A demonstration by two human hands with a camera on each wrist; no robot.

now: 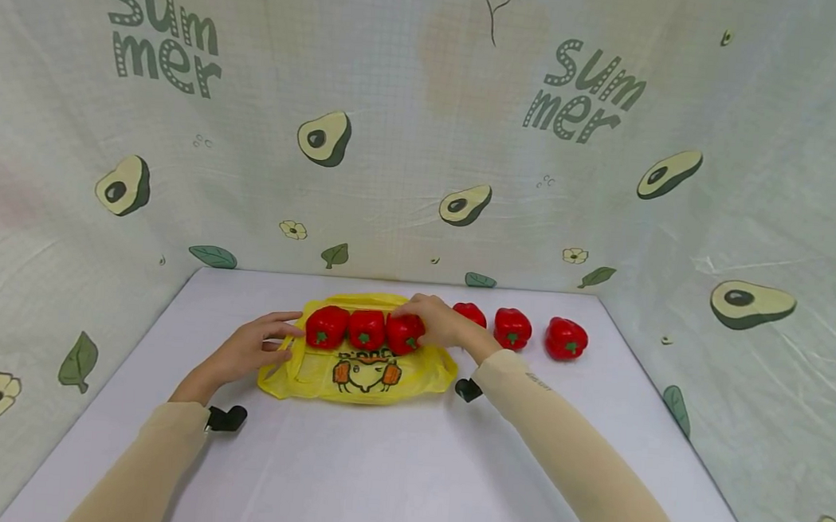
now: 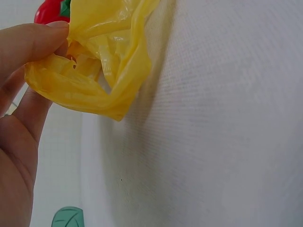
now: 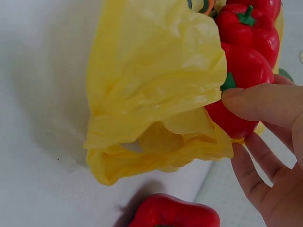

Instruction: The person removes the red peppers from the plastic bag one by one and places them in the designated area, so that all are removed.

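Note:
A yellow plastic bag (image 1: 375, 382) with a cartoon print lies flat on the table. Three red bell peppers sit in a row at its opening: a left one (image 1: 327, 326), a middle one (image 1: 367, 329) and a right one (image 1: 404, 334). My right hand (image 1: 430, 319) grips the right bell pepper, its thumb (image 3: 255, 101) close by the green stem and other fingers on the far side. At the bag's left edge, my left hand (image 1: 250, 348) has its fingers spread, touching the yellow plastic beside the handle loop (image 2: 85, 90). Part of that hand's fingertips is hidden behind the plastic.
To the right of the bag are three more red bell peppers: one partly behind my right wrist (image 1: 471, 313), one beside it (image 1: 512, 328) and one farther right (image 1: 566, 339). A printed curtain (image 1: 391, 235) encloses the white table (image 1: 347, 480) at the back and sides.

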